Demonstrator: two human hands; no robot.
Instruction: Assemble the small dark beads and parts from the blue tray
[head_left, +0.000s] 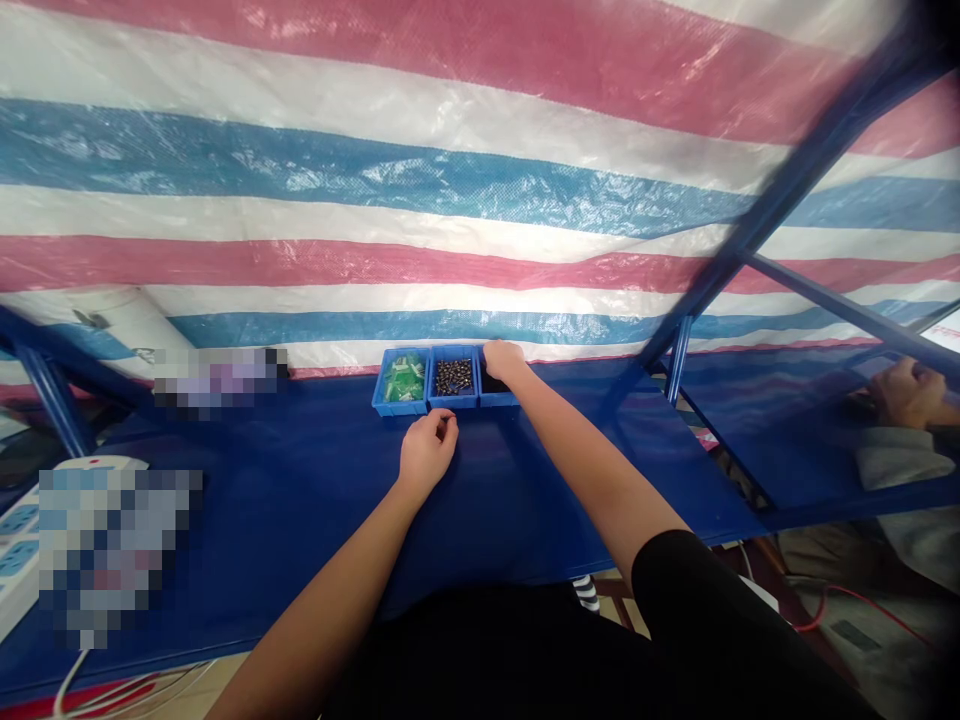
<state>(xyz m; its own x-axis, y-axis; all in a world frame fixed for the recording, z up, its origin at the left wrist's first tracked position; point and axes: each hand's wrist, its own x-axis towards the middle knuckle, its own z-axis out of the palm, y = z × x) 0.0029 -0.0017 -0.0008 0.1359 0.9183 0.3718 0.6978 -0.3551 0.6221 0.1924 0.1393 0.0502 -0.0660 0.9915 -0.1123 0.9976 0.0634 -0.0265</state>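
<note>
Three small blue bins stand in a row at the far edge of a blue-covered table [300, 520]. The left bin [401, 382] holds green parts, the middle bin [454, 378] holds small dark parts, and the right bin [496, 392] is mostly hidden. My right hand [504, 360] reaches into the right bin with fingers curled down; what it grips is hidden. My left hand [427, 447] rests on the table just in front of the middle bin, its fingers pinched together on something too small to make out.
A striped red, white and blue tarp [450, 180] hangs behind the table. Blue metal frame bars [787, 190] cross at the right. A white power strip [19, 550] lies at the left edge. Another person's hand [911, 392] shows at the far right.
</note>
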